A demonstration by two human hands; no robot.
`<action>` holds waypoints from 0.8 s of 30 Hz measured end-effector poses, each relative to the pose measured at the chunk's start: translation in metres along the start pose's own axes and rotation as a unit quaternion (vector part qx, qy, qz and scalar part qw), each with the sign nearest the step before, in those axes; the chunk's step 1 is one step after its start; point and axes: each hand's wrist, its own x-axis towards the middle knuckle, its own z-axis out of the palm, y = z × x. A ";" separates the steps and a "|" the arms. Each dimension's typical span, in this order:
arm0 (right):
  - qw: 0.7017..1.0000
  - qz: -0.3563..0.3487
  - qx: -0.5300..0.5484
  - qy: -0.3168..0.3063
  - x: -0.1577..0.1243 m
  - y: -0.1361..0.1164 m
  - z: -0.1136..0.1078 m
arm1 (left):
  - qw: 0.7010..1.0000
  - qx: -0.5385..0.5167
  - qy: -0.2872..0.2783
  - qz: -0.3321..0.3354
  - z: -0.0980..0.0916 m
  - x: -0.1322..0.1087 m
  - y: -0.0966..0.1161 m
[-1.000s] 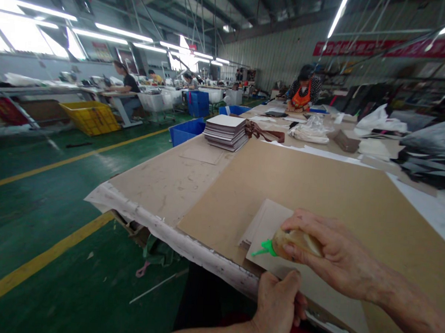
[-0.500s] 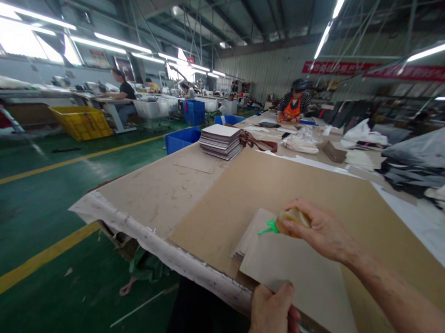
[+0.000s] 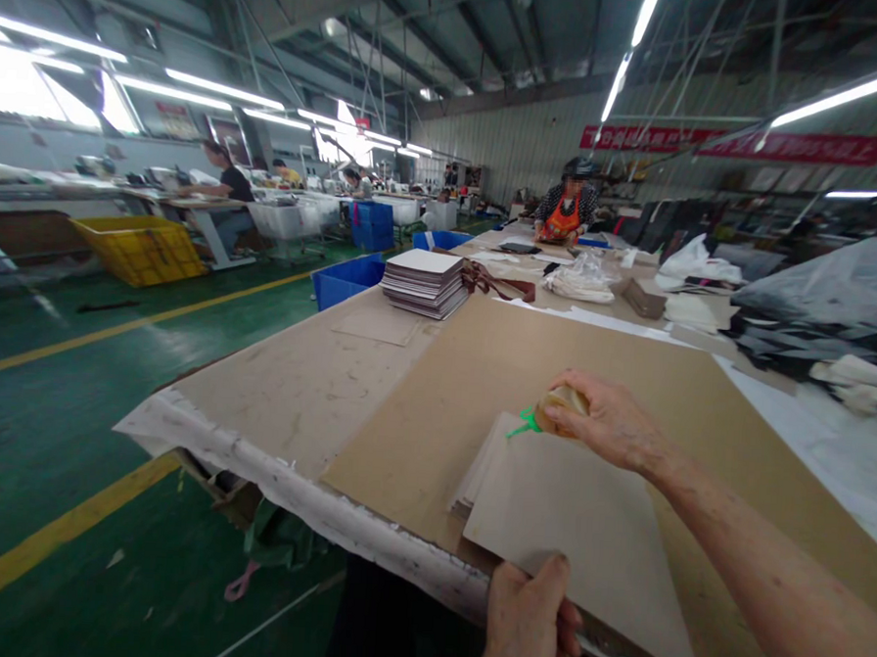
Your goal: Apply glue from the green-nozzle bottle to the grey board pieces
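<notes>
In my right hand (image 3: 610,416) is a squeeze bottle (image 3: 561,410) of amber liquid, tilted so its green nozzle (image 3: 526,424) points left and down. The nozzle tip is at the far left corner of the top grey-beige board (image 3: 582,532); whether it touches cannot be seen. My left hand (image 3: 530,613) pinches the near edge of this board between thumb and fingers, at the table's front edge. Under the board's left side, a fanned stack of similar boards (image 3: 475,477) shows.
A large brown sheet (image 3: 404,435) covers the table (image 3: 280,389). Beyond it stand a stack of boards (image 3: 424,287), brown straps (image 3: 496,281) and a blue bin (image 3: 347,280). Plastic bags (image 3: 838,281) lie at right. A person in an orange apron (image 3: 562,217) is at the far end.
My right hand has moved the bottle a little away from me, so the nozzle has gone along the board's left edge to its far corner. My left hand keeps its grip.
</notes>
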 end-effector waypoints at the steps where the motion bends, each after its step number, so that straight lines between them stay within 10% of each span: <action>1: 1.000 -0.001 -0.002 -0.001 0.000 -0.001 -0.001 | 1.000 -0.001 0.007 -0.002 0.000 0.000 0.000; 17: 0.995 0.055 -0.051 -0.067 -0.020 0.029 -0.042 | 0.999 -0.020 0.021 0.015 -0.003 -0.004 -0.004; 24: 0.999 -0.017 -0.025 -0.040 -0.008 0.003 -0.027 | 0.999 -0.022 0.048 0.007 -0.001 -0.008 0.002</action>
